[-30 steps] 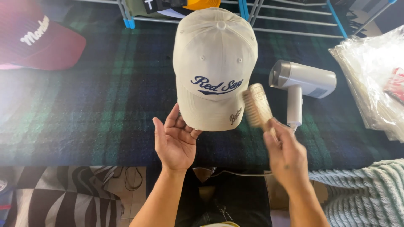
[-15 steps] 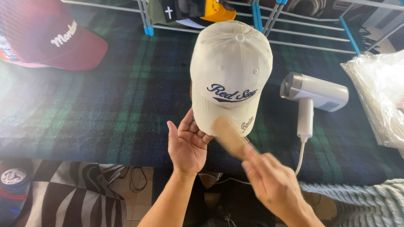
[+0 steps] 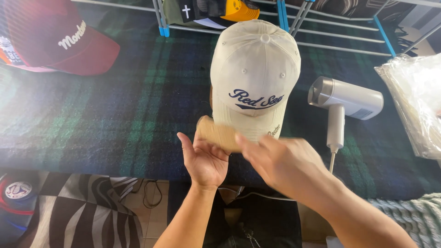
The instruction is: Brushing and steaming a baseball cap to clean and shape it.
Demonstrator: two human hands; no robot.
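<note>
A cream baseball cap (image 3: pixel 255 69) with dark blue stitched lettering stands on the dark plaid cloth (image 3: pixel 115 110), brim toward me. My left hand (image 3: pixel 204 158) holds the brim from below, fingers up against its left edge. In my right hand (image 3: pixel 282 163) is a wooden brush (image 3: pixel 218 134), blurred by motion. The brush lies across the front of the brim, its head pointing left over my left fingers.
A white handheld steamer (image 3: pixel 344 101) with a cord lies right of the cap. A dark red cap (image 3: pixel 59 39) sits at far left. A metal rack (image 3: pixel 321 27) with more caps runs along the back. Clear plastic bags (image 3: pixel 415 101) lie at right.
My right hand has swept the brush from the cap's right side across the brim to its left edge. My left hand has stayed under the brim.
</note>
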